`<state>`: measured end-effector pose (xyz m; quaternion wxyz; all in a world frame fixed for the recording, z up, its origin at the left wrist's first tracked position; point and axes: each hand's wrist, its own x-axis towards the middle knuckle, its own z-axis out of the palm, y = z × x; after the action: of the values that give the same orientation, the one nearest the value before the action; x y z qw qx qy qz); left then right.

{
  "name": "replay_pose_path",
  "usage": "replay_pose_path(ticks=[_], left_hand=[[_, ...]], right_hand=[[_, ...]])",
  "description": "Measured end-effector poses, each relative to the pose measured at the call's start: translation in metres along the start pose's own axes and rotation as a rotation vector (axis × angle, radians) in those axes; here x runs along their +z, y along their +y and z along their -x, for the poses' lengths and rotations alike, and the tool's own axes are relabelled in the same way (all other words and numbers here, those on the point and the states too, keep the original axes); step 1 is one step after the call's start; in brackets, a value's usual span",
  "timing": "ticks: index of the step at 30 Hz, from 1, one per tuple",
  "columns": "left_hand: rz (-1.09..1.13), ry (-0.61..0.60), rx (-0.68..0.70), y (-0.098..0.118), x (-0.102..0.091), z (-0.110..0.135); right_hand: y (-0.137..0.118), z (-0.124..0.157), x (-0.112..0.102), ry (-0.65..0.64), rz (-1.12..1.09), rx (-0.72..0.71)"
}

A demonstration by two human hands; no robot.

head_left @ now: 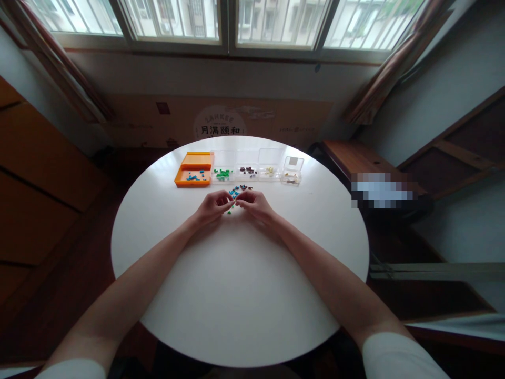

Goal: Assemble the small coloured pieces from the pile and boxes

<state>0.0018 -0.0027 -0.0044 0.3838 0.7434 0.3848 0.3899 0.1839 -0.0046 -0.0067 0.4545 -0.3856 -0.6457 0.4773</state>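
My left hand and my right hand meet over the white table, fingertips together in a pinch. Anything between those fingers is too small to make out. Just beyond the fingertips lies a loose pile of small blue pieces, with dark brown pieces to its right. A tiny green piece sits on the tabletop below the fingers. The pieces look like small building bricks, though their exact kind is unclear at this size.
Behind the hands stands an open orange box holding blue pieces. Right of it runs a row of clear, open-lidded boxes with green pieces, brown pieces and pale pieces. A wooden bench is beyond the table's right edge.
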Motion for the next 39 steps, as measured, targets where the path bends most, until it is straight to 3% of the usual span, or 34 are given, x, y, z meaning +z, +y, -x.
replay_pose_path(ticks=[39], left_hand=[[-0.008,-0.003,0.000,0.0030,0.0005,0.0002]], right_hand=[[-0.0008,0.0009,0.0003,-0.007,0.018,-0.012]])
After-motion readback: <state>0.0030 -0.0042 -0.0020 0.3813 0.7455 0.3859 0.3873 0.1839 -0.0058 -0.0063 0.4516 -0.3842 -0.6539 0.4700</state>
